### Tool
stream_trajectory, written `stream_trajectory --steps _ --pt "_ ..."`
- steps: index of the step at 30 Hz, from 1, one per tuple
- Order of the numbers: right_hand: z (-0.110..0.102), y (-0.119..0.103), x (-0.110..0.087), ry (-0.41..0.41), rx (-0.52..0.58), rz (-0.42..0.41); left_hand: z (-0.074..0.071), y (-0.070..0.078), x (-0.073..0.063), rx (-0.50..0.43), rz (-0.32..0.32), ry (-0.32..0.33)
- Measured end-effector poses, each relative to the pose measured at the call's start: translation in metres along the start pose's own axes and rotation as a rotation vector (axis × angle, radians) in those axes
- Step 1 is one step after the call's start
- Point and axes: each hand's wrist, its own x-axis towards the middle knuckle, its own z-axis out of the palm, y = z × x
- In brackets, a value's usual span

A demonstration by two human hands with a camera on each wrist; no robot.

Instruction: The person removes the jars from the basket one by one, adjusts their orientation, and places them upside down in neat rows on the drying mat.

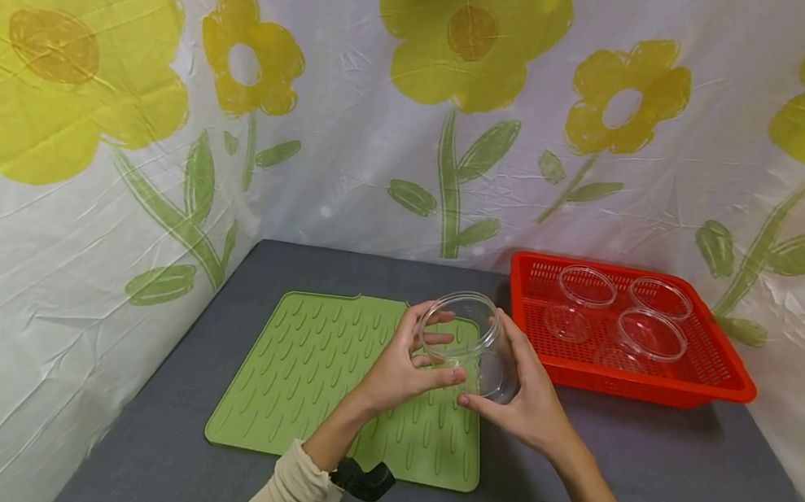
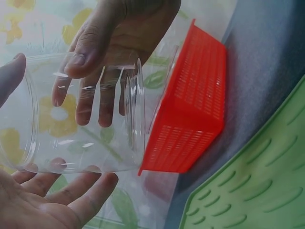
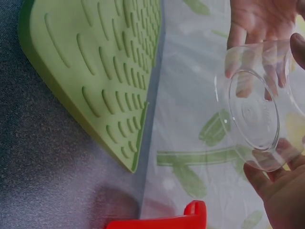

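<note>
Grip: left hand [image 1: 401, 369] and right hand [image 1: 535, 392], fingers partly curved, hold a clear jar [image 1: 468, 341] from opposite sides, tilted above the green mat [image 1: 315, 381]. Probably light, stiff and slippery, it is best held around its middle. Beyond, similar jars [image 1: 639, 341] stand in a red basket [image 1: 624, 385].

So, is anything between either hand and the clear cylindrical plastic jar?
Nothing visible: the left hand and the right hand hold the clear cylindrical plastic jar from opposite sides. The red perforated plastic basket sits beyond, to the right, not between them.
</note>
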Motion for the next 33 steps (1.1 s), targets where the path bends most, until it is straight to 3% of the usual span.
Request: stream_trajectory --steps 6,15,28,33 --pt "0.000 0.001 0.000 0.002 -0.048 -0.011 -0.002 0.001 -0.003 0.002 -0.020 -0.003" --pt "-0.003 0.000 0.000 -0.012 -0.106 -0.006 -0.008 0.008 -0.004 0.101 -0.015 0.040" --pt "0.002 0.003 -0.001 -0.080 -0.245 -0.090 -0.009 0.029 0.002 0.497 0.023 0.054" --pt "0.003 0.004 0.000 -0.090 -0.276 -0.135 -0.007 0.031 0.003 0.608 0.003 0.047"
